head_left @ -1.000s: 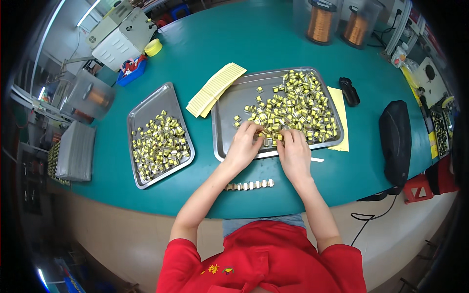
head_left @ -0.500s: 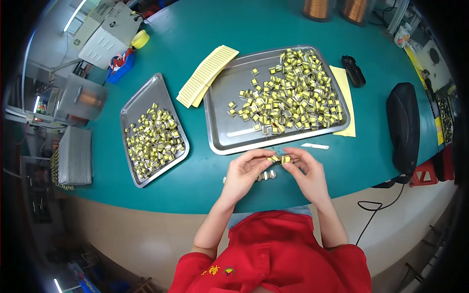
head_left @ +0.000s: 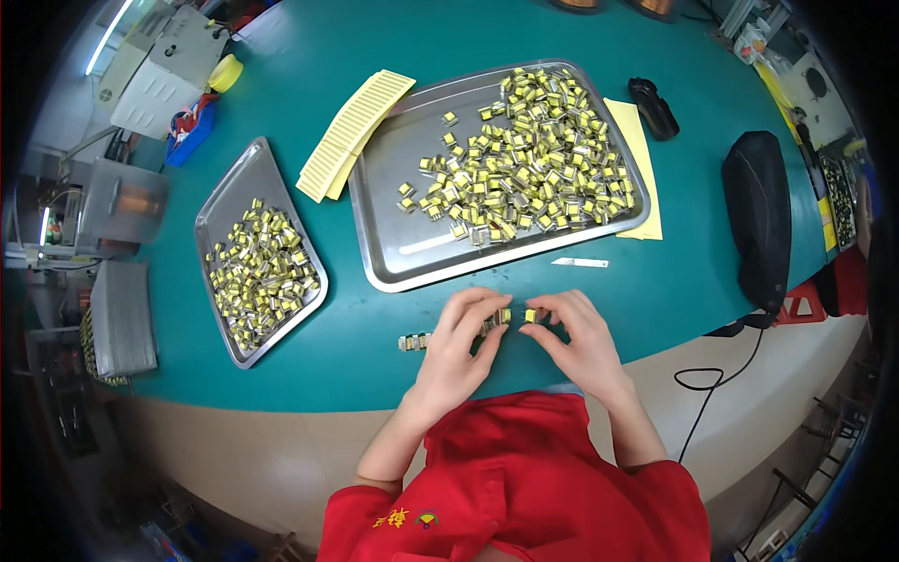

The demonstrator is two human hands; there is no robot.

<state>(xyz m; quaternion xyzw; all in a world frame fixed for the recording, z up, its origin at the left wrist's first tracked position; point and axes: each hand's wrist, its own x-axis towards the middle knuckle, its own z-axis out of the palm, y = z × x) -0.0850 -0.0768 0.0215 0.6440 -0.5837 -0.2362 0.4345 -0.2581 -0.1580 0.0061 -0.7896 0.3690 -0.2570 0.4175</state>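
Note:
My left hand (head_left: 457, 354) is closed with thumb and forefinger on a small yellow-wrapped transformer (head_left: 507, 316) at the right end of a row. The row of transformers (head_left: 413, 342) runs along the table under that hand, which hides its middle. Just to the right, my right hand (head_left: 582, 345) pinches another small transformer (head_left: 532, 317), its yellow face turned up. A narrow gap lies between the two held pieces. Beyond my hands stands a large metal tray (head_left: 384, 253) with a heap of the same transformers (head_left: 524, 159).
A smaller metal tray (head_left: 217, 187) at left holds more transformers (head_left: 262, 272). Yellow slotted sheets (head_left: 351, 136) lean against the large tray. A white-handled blade (head_left: 581, 262) lies near my right hand. Farther right are a black device (head_left: 653, 108) and a black pouch (head_left: 757, 220).
Both hands have parted slightly. My left hand has come down onto the row at its right end, and my right hand still pinches a transformer. The whole view has shifted.

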